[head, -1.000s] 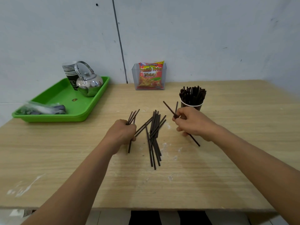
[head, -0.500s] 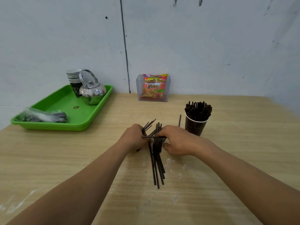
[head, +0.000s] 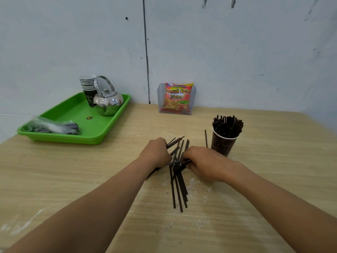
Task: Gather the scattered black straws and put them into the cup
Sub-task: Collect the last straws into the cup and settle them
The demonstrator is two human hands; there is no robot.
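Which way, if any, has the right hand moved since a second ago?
Yes. The right hand moved left: it was directly in front of the cup and now sits left of it, on the loose straws.

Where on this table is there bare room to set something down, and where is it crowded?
Bare wood: near left, between the green tray and the left forearm; far right, the table past the cup; and a strip between tray and snack holder. Crowded: the middle, where left hand and right hand grip the loose straws beside the cup.
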